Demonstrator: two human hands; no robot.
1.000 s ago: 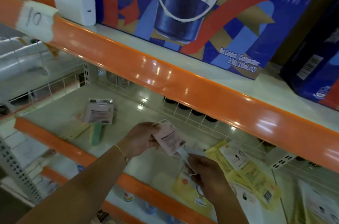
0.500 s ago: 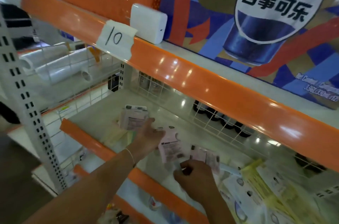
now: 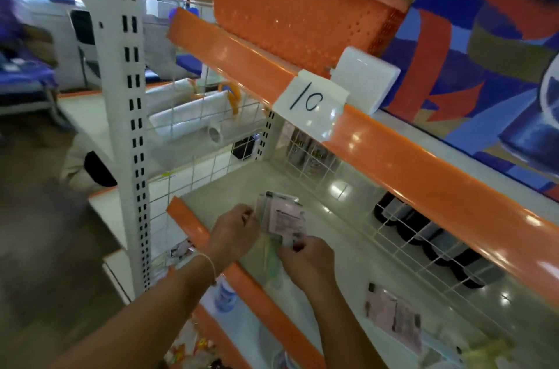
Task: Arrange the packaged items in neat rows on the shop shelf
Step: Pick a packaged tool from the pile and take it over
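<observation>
Both my hands are over the left end of the pale shelf (image 3: 338, 217) with the orange front lip. A small pinkish packet (image 3: 287, 217) lies on top of a little stack of similar packets there. My left hand (image 3: 234, 231) touches the stack's left edge with curled fingers. My right hand (image 3: 305, 256) pinches the packet's lower edge, just above a green-and-clear packet (image 3: 272, 266) on the shelf. More pink packets (image 3: 393, 317) lie flat further right.
An orange shelf edge with a taped "10" label (image 3: 311, 102) hangs overhead, a white box (image 3: 364, 78) and a blue printed carton (image 3: 484, 51) on it. A wire grid (image 3: 402, 235) backs the shelf, dark bottles behind. A white slotted upright (image 3: 133, 126) stands at left. Goods fill the lower shelf.
My view has swung left. Both hands carried the pink packet leftward and brought it down onto the stack at the shelf's left end; the other packets now lie off to the right.
</observation>
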